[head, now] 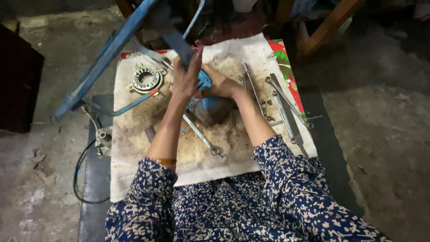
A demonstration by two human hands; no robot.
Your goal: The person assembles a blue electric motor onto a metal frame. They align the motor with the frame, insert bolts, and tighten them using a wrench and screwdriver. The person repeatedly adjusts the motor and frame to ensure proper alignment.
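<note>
My left hand (187, 74) is raised with its fingers wrapped around a blue metal frame bar (172, 40) that slants up to the left. My right hand (218, 84) is closed over a small blue part at the frame's lower end, just above a rounded grey-blue metal housing (212, 110) lying on a stained white cloth (134, 134). A long combination wrench (201, 136) lies on the cloth below the housing, between my forearms.
A round toothed metal ring (146, 79) sits on the cloth at upper left. Several wrenches (284, 105) lie along the cloth's right side. A black cable (79, 172) and a small metal fitting (103, 142) rest on the dark mat at left. Concrete floor surrounds.
</note>
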